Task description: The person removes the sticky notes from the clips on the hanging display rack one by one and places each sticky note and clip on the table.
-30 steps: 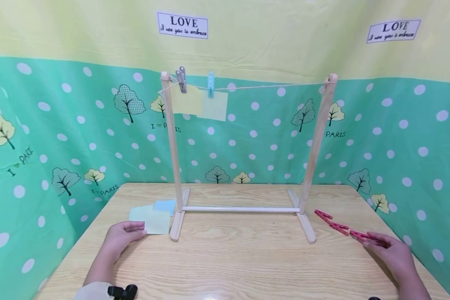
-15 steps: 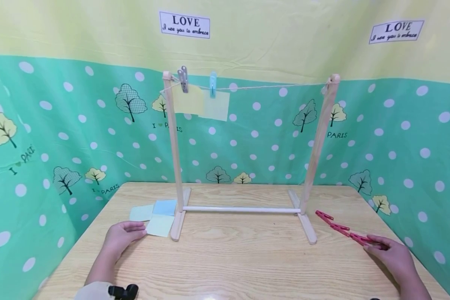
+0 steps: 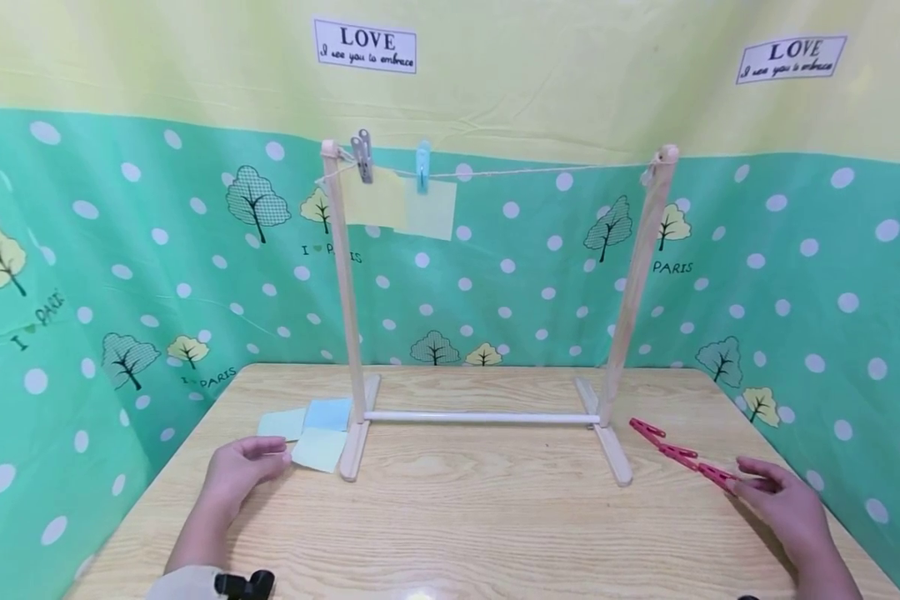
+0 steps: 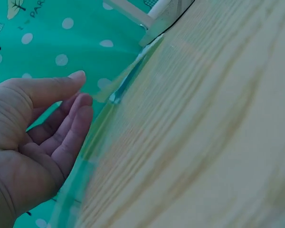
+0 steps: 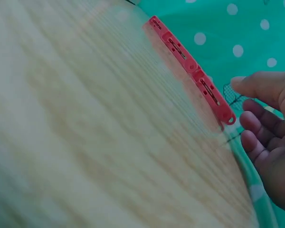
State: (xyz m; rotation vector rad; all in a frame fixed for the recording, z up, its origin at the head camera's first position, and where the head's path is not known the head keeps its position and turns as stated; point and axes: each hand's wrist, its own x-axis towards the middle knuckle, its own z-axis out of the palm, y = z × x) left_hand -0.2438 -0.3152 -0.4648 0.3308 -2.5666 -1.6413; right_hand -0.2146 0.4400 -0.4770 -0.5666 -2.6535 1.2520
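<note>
My left hand point(image 3: 242, 477) hovers beside three small paper sheets at the left foot of a wooden stand: a pale green one point(image 3: 319, 451) in front, a blue one point(image 3: 328, 414) behind it, and another pale one point(image 3: 282, 423) further left. In the left wrist view, that hand's loosely bent fingers point(image 4: 73, 135) and thumb have nothing between them. Over on the right, three red clothespins lie in a slanting row: far point(image 3: 647, 428), middle point(image 3: 678, 455) and near point(image 3: 717, 477). My right hand point(image 3: 786, 507) is by the near one, thumb and fingers spread apart and holding nothing.
The stand's posts, left point(image 3: 348, 292) and right point(image 3: 637, 292), carry a string point(image 3: 525, 172). On it a grey clothespin point(image 3: 362, 157) holds a yellow sheet point(image 3: 373, 200), and a light blue clothespin point(image 3: 423, 167) a pale sheet point(image 3: 429, 210). A white bar point(image 3: 480, 417) joins the feet.
My left hand has let go of the pale green sheet, which now lies flat in front of the blue one, and has drawn slightly away. My right fingers have opened off the near red clothespin.
</note>
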